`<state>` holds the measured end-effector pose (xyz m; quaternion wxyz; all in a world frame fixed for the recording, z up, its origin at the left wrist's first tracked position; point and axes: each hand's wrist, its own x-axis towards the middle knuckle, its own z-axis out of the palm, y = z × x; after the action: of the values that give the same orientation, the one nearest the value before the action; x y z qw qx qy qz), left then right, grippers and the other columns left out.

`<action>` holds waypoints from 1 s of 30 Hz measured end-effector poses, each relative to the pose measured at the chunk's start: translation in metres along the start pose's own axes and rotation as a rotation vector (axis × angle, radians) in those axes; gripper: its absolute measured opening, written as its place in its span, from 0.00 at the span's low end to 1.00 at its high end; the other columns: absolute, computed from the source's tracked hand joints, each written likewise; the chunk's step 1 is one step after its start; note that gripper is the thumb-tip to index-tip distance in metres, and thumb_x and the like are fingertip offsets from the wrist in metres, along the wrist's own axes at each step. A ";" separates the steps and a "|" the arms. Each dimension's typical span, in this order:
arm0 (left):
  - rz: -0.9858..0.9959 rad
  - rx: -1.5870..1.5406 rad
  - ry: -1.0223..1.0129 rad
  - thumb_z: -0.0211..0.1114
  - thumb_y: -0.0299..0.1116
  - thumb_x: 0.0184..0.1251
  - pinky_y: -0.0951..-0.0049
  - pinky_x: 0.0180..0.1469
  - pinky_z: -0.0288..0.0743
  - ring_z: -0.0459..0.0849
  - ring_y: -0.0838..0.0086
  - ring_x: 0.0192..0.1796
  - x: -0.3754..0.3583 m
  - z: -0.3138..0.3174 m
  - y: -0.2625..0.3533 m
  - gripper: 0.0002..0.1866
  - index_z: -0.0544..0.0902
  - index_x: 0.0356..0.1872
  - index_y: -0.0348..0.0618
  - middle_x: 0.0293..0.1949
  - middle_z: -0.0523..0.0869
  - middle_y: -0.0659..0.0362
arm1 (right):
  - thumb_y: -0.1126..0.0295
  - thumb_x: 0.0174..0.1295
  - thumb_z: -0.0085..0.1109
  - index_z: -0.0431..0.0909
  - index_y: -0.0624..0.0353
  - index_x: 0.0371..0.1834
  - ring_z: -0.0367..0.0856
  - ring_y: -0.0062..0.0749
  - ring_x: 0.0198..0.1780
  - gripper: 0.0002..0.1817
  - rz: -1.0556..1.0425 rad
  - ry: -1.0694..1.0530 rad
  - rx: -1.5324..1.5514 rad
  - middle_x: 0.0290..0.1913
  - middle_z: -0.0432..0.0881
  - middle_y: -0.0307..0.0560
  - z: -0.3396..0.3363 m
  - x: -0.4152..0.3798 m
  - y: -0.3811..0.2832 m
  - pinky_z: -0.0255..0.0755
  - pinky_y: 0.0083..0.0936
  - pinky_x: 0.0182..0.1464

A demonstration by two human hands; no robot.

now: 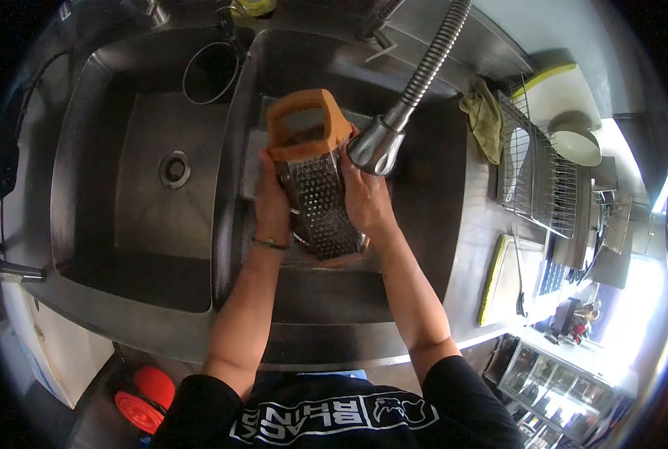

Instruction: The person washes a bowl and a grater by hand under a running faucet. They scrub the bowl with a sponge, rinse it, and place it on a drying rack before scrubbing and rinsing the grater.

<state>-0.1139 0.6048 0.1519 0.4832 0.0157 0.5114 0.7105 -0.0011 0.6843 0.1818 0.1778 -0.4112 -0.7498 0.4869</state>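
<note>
A metal box grater (320,198) with an orange handle frame on top is held over the right sink basin (424,224). My left hand (273,196) is closed against its left side, just below the handle. On the opposite side my right hand (368,196) grips it, fingers partly hidden behind the grater and the spray head. The steel spray head (377,146) of the tap hangs right over my right hand, its hose (433,56) rising behind.
The left basin (169,247) has a drain (175,170) and a round container (210,73) near its back right corner. To the right stand a wire dish rack (540,176), a green cloth (483,120), a bowl (575,144) and a yellow-edged cutting board (510,280).
</note>
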 end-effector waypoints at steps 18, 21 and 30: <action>0.020 -0.306 -0.258 0.43 0.63 0.66 0.67 0.58 0.68 0.72 0.68 0.58 0.004 -0.003 -0.009 0.35 0.65 0.61 0.43 0.57 0.73 0.57 | 0.61 0.57 0.56 0.55 0.64 0.66 0.62 0.62 0.62 0.36 -0.548 0.065 -0.703 0.64 0.58 0.68 0.008 0.001 -0.039 0.58 0.47 0.63; -0.015 -0.359 -0.236 0.43 0.64 0.65 0.67 0.58 0.68 0.72 0.67 0.58 0.013 -0.008 -0.016 0.36 0.64 0.62 0.44 0.56 0.73 0.57 | 0.63 0.58 0.54 0.54 0.61 0.67 0.62 0.63 0.62 0.34 -0.289 0.267 -0.452 0.65 0.57 0.68 0.017 0.001 -0.037 0.61 0.44 0.62; -0.022 -0.329 -0.194 0.43 0.67 0.63 0.73 0.48 0.75 0.79 0.72 0.48 0.003 -0.002 0.002 0.38 0.69 0.55 0.38 0.48 0.78 0.56 | 0.68 0.59 0.56 0.56 0.61 0.66 0.63 0.60 0.63 0.32 -0.547 0.086 -0.693 0.65 0.58 0.67 0.000 -0.023 -0.038 0.66 0.45 0.59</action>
<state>-0.1181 0.6053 0.1509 0.5338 -0.0007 0.3396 0.7744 -0.0044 0.6594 0.2178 0.1826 -0.2529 -0.9419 0.1245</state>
